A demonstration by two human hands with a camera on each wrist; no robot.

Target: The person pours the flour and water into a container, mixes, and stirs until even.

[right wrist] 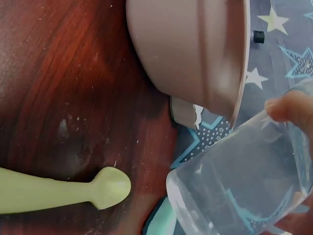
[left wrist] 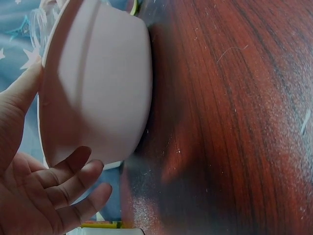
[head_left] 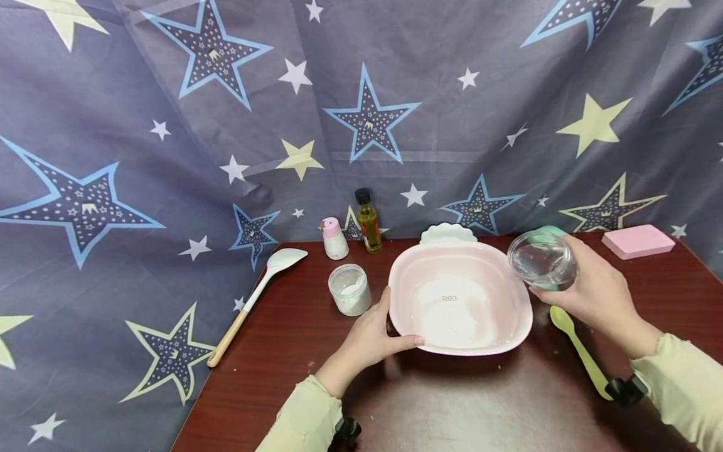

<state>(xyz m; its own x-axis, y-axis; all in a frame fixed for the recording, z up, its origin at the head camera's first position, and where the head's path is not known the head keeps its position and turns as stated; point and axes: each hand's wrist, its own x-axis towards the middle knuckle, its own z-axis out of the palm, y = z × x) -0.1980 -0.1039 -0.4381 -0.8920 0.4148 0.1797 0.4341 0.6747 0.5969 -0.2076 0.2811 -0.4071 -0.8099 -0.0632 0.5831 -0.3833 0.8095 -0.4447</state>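
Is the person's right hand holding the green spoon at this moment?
No, the right hand holds a clear cup, while the spoon lies on the table.

We see a dark grey-blue cloth (head_left: 429,169) hanging across the far side and the left, printed with blue-edged, yellow and white stars (head_left: 368,116). Before it we have a red-brown, wood-grained table (head_left: 271,333), pale light (head_left: 480,402) glossing its near part.
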